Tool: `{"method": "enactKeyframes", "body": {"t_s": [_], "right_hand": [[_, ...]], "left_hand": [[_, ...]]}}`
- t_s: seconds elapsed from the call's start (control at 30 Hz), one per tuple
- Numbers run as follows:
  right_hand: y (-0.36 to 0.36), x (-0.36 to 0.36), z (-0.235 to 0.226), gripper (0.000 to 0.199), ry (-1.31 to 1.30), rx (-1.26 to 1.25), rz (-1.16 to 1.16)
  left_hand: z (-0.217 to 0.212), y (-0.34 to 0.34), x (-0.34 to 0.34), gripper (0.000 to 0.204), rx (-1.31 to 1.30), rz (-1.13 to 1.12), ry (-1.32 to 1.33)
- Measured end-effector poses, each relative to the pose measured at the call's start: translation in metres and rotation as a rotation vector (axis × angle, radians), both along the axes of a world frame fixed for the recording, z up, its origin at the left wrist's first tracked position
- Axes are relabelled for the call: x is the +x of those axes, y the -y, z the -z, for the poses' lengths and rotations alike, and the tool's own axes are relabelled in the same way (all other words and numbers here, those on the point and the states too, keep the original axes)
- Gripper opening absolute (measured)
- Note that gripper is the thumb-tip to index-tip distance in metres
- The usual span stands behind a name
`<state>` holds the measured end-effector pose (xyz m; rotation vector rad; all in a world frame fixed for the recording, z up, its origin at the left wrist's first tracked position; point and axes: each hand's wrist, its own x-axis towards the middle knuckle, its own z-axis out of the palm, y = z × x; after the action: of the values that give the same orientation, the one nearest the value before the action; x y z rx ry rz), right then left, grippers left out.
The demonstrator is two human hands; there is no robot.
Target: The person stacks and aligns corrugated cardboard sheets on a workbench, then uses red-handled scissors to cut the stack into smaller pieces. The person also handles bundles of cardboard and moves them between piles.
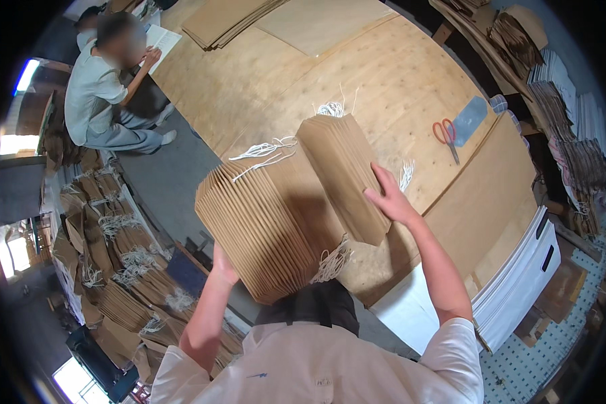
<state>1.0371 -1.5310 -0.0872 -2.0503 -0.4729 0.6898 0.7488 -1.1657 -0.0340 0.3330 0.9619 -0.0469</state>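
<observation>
A thick stack of brown kraft paper bags [262,229], fanned along its edges, leans over the near edge of the wooden table. White cords [266,149] hang loose from its far end, and more cords stick out near my waist. My left hand [225,266] holds the stack at its lower left side, its fingers partly hidden underneath. A second, narrower bundle of bags [343,178] lies against the first on the right. My right hand [390,196] grips that bundle's right side, thumb on top and fingers along the edge.
Red-handled scissors [446,135] lie on the table [397,81] by a bluish sheet [470,121]. Flat brown sheets [232,20] rest at the far edge, white bags [518,276] at right. Corded bag piles [124,269] stand at left. A person [104,94] sits far left, writing.
</observation>
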Motion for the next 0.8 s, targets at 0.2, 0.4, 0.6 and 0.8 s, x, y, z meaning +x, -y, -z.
{"method": "enactKeyframes", "body": {"t_s": [0.2, 0.4, 0.6, 0.8], "right_hand": [[0.026, 0.057, 0.1, 0.063, -0.394, -0.031, 0.45], [-0.005, 0.069, 0.136, 0.074, -0.617, -0.175, 0.316], [-0.003, 0.061, 0.144, 0.072, -0.855, 0.197, 0.396], [-0.023, 0.029, 0.066, 0.069, -0.874, 0.177, 0.448]], "left_hand": [[-0.007, 0.006, 0.014, 0.059, 0.092, 0.018, -0.113], [0.007, -0.008, -0.017, 0.068, 0.029, -0.023, -0.171], [0.034, -0.033, -0.04, 0.071, -0.013, 0.011, -0.094], [0.033, -0.045, -0.042, 0.064, 0.043, -0.033, -0.137]]}}
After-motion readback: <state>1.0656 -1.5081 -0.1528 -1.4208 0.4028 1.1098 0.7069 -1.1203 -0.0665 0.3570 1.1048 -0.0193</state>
